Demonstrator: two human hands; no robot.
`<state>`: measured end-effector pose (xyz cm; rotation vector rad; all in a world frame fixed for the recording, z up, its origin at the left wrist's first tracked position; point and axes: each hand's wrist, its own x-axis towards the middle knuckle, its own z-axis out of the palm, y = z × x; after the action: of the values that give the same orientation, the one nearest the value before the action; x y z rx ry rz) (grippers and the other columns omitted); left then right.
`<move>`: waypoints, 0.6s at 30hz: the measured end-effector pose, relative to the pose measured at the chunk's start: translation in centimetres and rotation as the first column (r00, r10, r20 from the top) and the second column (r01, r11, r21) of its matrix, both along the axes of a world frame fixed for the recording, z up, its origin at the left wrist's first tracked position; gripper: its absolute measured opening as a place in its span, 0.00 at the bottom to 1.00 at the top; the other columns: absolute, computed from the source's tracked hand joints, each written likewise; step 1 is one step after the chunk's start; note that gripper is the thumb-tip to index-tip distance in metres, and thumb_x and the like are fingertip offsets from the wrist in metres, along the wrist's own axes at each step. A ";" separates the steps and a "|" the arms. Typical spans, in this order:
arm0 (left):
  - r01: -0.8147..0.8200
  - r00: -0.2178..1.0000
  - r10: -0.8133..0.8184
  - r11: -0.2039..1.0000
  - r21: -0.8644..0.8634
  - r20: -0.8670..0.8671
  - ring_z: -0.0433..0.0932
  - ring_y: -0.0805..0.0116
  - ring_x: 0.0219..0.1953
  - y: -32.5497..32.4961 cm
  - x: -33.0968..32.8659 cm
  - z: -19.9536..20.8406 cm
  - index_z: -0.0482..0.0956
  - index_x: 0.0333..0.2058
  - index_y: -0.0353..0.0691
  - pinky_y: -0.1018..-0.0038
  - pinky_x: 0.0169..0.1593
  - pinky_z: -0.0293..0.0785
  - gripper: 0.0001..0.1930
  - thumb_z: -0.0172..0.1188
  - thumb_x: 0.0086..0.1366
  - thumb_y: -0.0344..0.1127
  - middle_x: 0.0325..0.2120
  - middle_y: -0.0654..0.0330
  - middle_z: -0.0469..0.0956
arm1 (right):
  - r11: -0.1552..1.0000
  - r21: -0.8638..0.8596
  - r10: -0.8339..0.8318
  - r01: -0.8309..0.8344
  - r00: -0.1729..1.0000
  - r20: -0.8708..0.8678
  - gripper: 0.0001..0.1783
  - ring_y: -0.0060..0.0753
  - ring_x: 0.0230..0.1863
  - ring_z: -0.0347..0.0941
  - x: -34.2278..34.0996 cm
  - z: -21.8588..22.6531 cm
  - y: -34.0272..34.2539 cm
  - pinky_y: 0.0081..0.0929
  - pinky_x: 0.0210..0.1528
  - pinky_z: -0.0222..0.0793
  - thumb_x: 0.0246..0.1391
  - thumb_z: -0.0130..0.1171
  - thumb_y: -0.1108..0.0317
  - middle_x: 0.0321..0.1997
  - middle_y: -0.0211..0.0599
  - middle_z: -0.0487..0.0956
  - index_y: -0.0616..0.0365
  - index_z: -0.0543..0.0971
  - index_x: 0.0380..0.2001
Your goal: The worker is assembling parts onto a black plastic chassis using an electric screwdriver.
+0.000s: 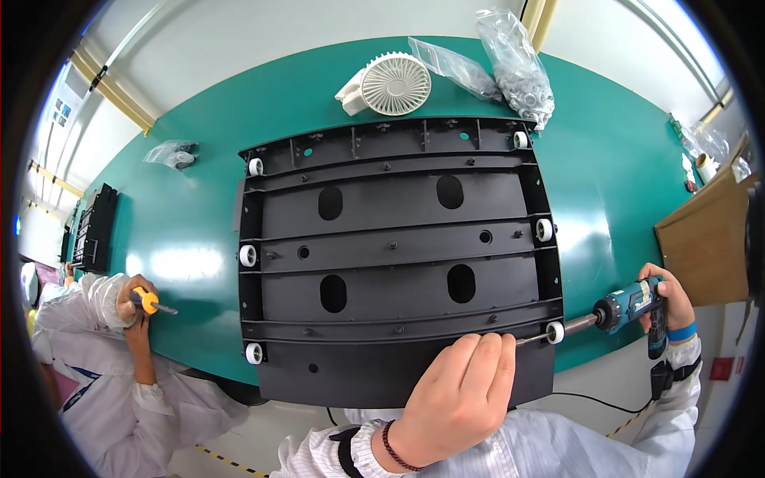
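A large black metal frame with cross rails and oval holes lies on the green table in front of me. Small white rollers sit along its two sides. My right hand grips a teal and black cordless drill from the right. The drill's long socket bit points at the near right roller, on the outer side. My left hand is over the near rail with its fingers pinched together. From its fingertips a thin metal rod runs to that roller's inner side; the fingers hide its other end.
A white handheld fan and plastic bags of parts lie beyond the frame. At left, a co-worker's hand holds a yellow-handled screwdriver. A cardboard box stands at right; another black frame is far left.
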<state>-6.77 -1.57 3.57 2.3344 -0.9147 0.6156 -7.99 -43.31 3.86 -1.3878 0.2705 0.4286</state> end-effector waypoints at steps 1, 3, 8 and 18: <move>-0.002 1.000 0.001 1.000 0.009 0.031 0.76 0.63 0.37 -0.1 0.1 -0.2 0.81 0.36 0.27 0.76 0.39 0.78 0.13 0.62 0.51 0.26 0.34 0.55 0.76 | 1.000 -0.007 0.001 -0.001 1.000 -0.007 0.26 0.34 0.14 0.76 0.0 0.1 0.1 0.28 0.14 0.75 0.52 0.63 0.53 0.21 0.44 0.78 0.63 0.65 0.41; 0.005 1.000 -0.006 1.000 0.021 0.026 0.76 0.63 0.37 0.0 0.3 -0.1 0.81 0.36 0.27 0.76 0.39 0.78 0.12 0.62 0.51 0.26 0.33 0.55 0.76 | 1.000 -0.026 -0.010 0.010 1.000 0.005 0.27 0.34 0.13 0.76 0.1 0.2 0.2 0.27 0.13 0.75 0.52 0.62 0.53 0.21 0.44 0.78 0.63 0.65 0.41; 0.006 1.000 -0.006 1.000 0.015 0.013 0.75 0.65 0.36 -0.3 0.3 0.0 0.81 0.34 0.27 0.77 0.38 0.78 0.11 0.61 0.51 0.25 0.32 0.56 0.75 | 0.999 -0.042 -0.026 0.026 1.000 0.017 0.27 0.34 0.13 0.75 0.1 0.3 0.2 0.27 0.12 0.74 0.50 0.62 0.53 0.20 0.44 0.78 0.64 0.66 0.40; 0.089 0.966 -0.067 0.993 0.079 -0.251 0.76 0.58 0.36 0.1 0.3 2.1 0.80 0.38 0.28 0.69 0.40 0.77 0.12 0.63 0.54 0.23 0.33 0.54 0.76 | 0.996 -0.046 -0.075 0.075 0.997 0.002 0.24 0.31 0.12 0.73 -0.4 1.0 1.1 0.24 0.12 0.71 0.50 0.60 0.55 0.20 0.42 0.77 0.64 0.66 0.40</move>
<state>-6.45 -1.45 5.71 2.3743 -0.9279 0.2470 -8.43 -42.16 4.88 -1.4185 0.3330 0.3618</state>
